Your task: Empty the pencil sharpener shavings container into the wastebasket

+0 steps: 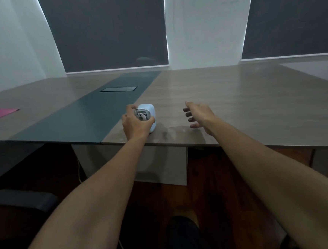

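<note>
The left hand point(134, 124) wraps the pale blue pencil sharpener point(147, 116) standing upright near the table's point(237, 108) front edge — the nearer hand. The right hand point(197, 114) hovers spread and empty, just beside it to the right — no wastebasket in view.

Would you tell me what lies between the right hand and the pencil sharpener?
Only bare table lies between the right hand and the pencil sharpener, as the head view shows.
</note>
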Demonstrator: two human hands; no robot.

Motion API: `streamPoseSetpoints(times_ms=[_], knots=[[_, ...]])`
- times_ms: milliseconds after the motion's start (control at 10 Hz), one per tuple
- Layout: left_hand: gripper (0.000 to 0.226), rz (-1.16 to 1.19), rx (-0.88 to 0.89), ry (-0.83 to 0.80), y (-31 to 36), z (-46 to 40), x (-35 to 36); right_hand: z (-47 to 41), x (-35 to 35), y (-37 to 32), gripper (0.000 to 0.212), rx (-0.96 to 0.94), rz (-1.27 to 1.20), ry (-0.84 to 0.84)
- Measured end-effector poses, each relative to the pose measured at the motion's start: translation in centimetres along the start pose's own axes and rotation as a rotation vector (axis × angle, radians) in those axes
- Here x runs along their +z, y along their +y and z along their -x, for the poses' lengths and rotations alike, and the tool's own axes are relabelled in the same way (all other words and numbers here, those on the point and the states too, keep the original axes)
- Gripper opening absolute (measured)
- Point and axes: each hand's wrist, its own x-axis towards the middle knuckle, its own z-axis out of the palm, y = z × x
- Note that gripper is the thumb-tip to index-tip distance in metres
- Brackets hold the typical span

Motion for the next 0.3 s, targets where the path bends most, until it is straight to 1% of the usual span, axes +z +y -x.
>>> streamPoseSetpoints(times_ms=[100,200,300], knots=[[0.062,-0.052,0.026,-0.019,-0.1,0.2,-0.2,0.3,-0.7,0.0,0.044,0.008,-0.008,0.014],[0.075,-0.161,0.053,-0.041,0.1,0.0,-0.3,0.3,-1.7,-0.1,0.044,-0.021,0.037,0.009],[0.086,-0.293,0.169,0.043,1.6,0.0,0.0,1.2,-3.2,-0.6,0.050,-0.100,0.185,0.070]])
